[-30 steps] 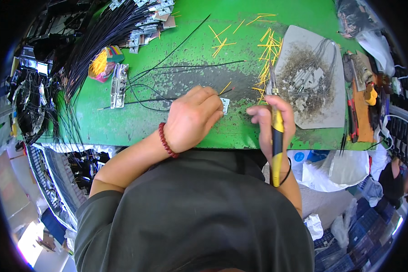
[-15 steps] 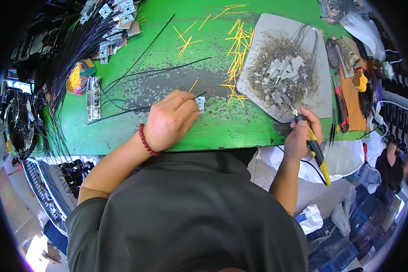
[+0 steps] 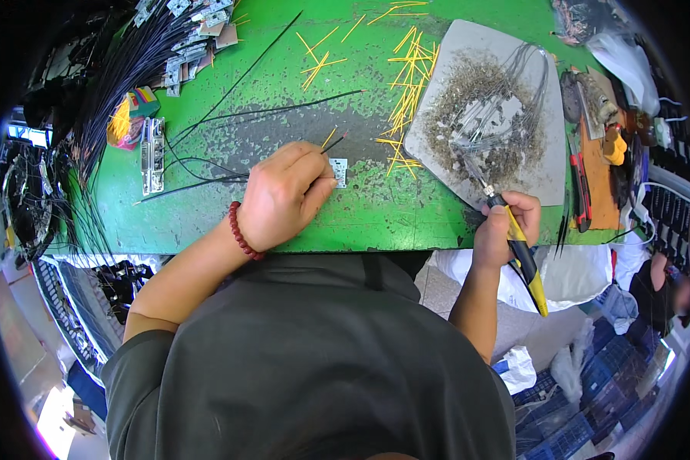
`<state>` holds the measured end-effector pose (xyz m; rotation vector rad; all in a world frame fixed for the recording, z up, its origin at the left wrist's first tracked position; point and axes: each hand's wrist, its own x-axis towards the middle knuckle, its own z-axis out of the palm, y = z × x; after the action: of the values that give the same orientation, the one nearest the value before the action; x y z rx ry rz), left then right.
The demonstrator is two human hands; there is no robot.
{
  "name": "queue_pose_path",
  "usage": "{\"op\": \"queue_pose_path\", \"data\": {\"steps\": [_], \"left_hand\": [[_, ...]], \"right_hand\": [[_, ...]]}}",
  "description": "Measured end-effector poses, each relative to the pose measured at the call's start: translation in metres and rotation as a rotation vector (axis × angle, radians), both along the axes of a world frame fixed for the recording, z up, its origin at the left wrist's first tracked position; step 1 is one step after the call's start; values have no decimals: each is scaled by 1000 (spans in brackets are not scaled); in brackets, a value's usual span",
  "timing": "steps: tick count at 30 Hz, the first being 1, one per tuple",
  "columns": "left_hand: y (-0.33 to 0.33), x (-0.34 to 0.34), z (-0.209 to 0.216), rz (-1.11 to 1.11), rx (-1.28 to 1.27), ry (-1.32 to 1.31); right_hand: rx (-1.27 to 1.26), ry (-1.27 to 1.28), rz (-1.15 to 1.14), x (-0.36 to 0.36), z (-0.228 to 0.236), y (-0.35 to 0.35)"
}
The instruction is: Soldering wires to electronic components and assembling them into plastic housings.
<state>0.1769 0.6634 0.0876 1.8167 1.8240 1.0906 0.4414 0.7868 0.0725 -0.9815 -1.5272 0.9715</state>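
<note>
My left hand (image 3: 287,188) pinches a black wire (image 3: 334,143), whose bare end points up to the right. Just beside those fingers a small white circuit board (image 3: 340,173) lies on the green table, partly hidden by the hand. In my right hand (image 3: 506,226) is a yellow and black soldering iron (image 3: 519,247). Its tip is at the lower edge of a tangle of thin solder wire (image 3: 506,100), which rests on a grey, residue-covered slab (image 3: 452,50). A short yellow tube (image 3: 329,138) lies just past the held wire.
Yellow tubes (image 3: 408,92) are scattered left of the slab. A metal fixture (image 3: 152,157) and a small box of yellow tubes (image 3: 126,123) stand at left, near bundled black wires (image 3: 123,84) with boards. A red utility knife (image 3: 579,184) lies at right.
The iron has shifted slightly left with my right hand, its tip still on the slab. My left hand keeps its pinch on the wire, whose end now points more steeply upward.
</note>
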Motion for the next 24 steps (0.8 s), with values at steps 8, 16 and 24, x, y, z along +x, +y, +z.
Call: {"op": "queue_pose_path", "data": {"steps": [8,16,24], "left_hand": [[-2,-1,-3,22,9,-10],[-1,1,-4,41,8,8],[-1,-1,-3,38,-12,4]], "right_hand": [[-78,182,153,-15,8,-15],[-311,116,408,-50,7,-52],[-239,77,430,-55,3,-50]]}}
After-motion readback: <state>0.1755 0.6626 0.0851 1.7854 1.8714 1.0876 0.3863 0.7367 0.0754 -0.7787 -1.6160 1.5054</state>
